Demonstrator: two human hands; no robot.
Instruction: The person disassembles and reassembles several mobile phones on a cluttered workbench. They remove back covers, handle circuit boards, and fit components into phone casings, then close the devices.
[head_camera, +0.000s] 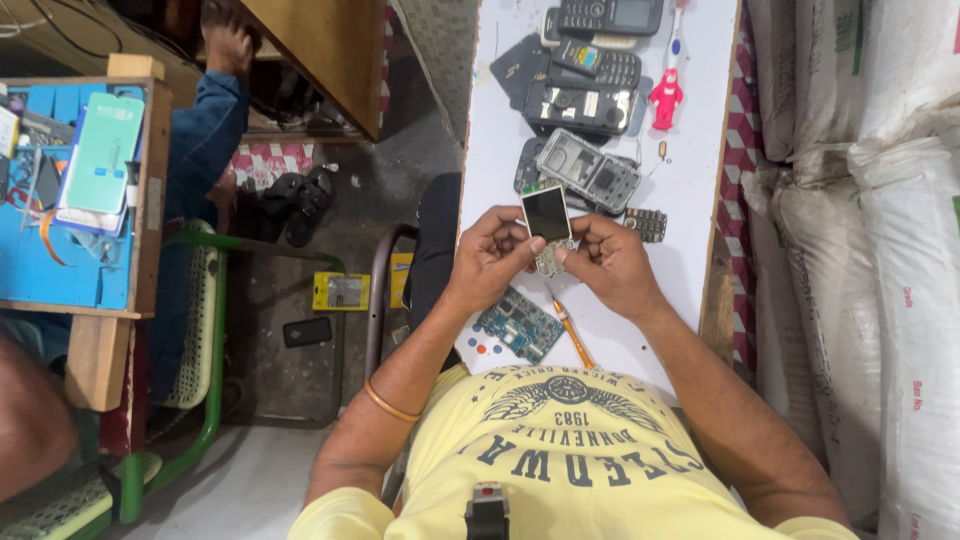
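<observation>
Blue circuit board (520, 324) & orange screwdriver (572, 334) lie on white table (690, 180) nearest the body. Above them, left hand (490, 258) & right hand (612, 266) together, both pinching small screen module (547, 222). Farther: phone frame (590, 170), more phones (590, 75).

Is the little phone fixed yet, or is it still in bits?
Still in bits. Done: the grey phone shell lies opened, and the blue circuit board is out on the white table. Now: left hand and right hand hold the small screen. Left: putting everything together.
</observation>
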